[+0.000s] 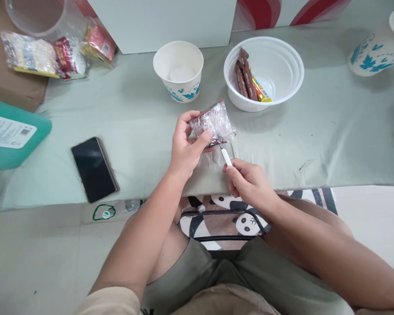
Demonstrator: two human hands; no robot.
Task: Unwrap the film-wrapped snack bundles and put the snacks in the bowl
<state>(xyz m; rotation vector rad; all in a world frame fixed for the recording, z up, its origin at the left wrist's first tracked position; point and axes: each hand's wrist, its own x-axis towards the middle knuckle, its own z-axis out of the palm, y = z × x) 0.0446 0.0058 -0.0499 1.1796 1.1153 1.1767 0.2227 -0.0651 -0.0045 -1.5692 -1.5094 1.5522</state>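
My left hand (pixel 190 146) is closed around a snack packet (pixel 213 120) of clear, crinkled plastic with dark brown parts, held above the front of the table. In my right hand (pixel 248 179) is a small white-handled knife (pixel 226 156), its thin metal tip touching the packet's lower edge. How far the tip goes in is too small to tell. Just beyond the packet stands a white paper cup (pixel 184 89) with blue leaf prints. To its right, a white plastic bowl (pixel 279 103) holds several brown stick packets (pixel 248 81) and a yellow one.
A black phone (pixel 94 169) lies at the left, near a green bottle (pixel 13 133). Wrapped snacks (pixel 36 54) and a clear tub (pixel 36 17) are at the back left. Another paper cup (pixel 377 48) stands far right. A white box (pixel 170 22) is behind.
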